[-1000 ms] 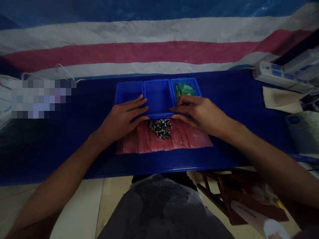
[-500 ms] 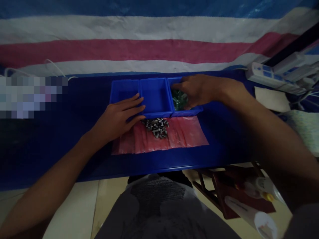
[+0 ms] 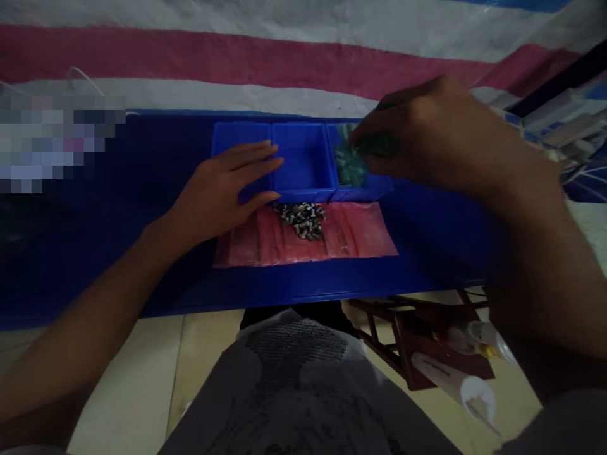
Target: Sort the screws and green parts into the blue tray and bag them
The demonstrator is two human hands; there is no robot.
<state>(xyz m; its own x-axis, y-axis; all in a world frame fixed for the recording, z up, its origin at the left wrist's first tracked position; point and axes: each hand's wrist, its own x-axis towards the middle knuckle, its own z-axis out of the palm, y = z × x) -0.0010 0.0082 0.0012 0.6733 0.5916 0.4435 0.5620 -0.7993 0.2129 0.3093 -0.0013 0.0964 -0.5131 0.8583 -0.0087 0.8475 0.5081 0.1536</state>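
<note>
Three joined blue plastic bins stand in a row on the blue table; the middle bin [image 3: 303, 158] has nothing visible in it. My left hand [image 3: 227, 180] rests with fingers spread over the front of the left bin [image 3: 232, 134], fingertips near its divider. Crumpled green translucent plastic [image 3: 349, 165] fills the right bin [image 3: 367, 189]. Above that bin my right hand [image 3: 408, 136] is closed on some green plastic, its fingers partly blurred. Before the bins, a pile of small metal fittings [image 3: 306, 221] lies on a flat red plastic bag [image 3: 370, 230].
A striped tarp [image 3: 199, 57] hangs behind the table [image 3: 180, 284]. Power strips and cables crowd the far right. Below the right side is a brown stool [image 3: 420, 360] with a white roll [image 3: 455, 382] and bottles. A pixelated patch covers the far left.
My right hand has risen out of the right bin toward me and to the right, gripping green plastic. My left hand has stayed by the left bin. The view has tilted down slightly.
</note>
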